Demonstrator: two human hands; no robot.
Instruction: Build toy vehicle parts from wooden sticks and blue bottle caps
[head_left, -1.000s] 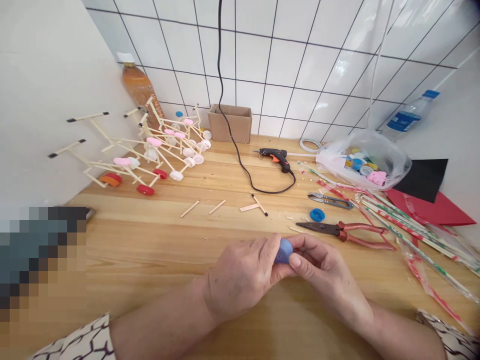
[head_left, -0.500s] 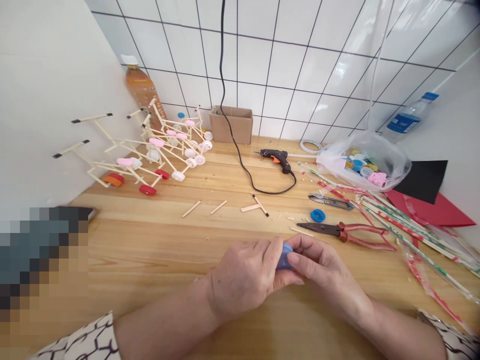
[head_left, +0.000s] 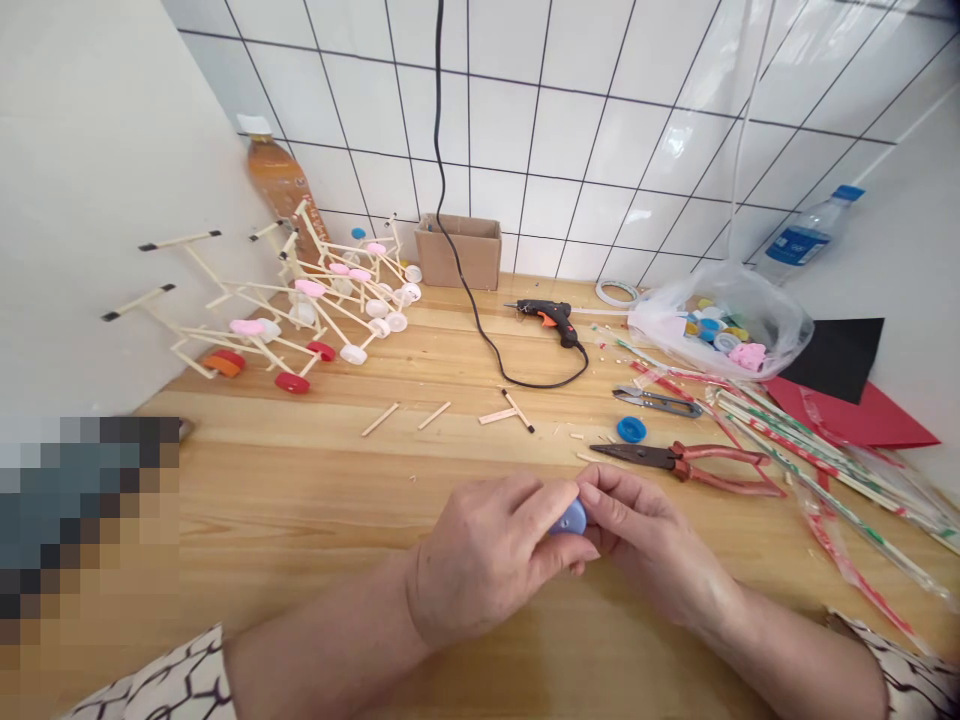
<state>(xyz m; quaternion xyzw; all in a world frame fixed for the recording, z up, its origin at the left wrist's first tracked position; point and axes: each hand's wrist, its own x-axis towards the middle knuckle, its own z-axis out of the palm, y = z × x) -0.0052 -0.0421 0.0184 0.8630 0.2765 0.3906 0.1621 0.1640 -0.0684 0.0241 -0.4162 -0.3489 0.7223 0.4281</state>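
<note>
A pale blue bottle cap is held between the thumb and fingers of my left hand, its flat face with a small mark turned toward me. My right hand pinches at the cap's right edge, thumb and forefinger together; part of the cap is hidden by the fingers. Just beyond the hands lie long-nose pliers with red handles and another blue bottle cap. Short cut sticks rest on the table, one pair joined in a T shape with black ends.
Stick models with bottle-cap wheels stand at left by a tea bottle. A glue gun, cardboard box and tape roll sit at the back. At right are thread snips, a bag of caps and wrapped sticks.
The blue cap has turned so more of its flat face shows. My right thumb has shifted up from its face to its upper right edge. The view has moved slightly.
</note>
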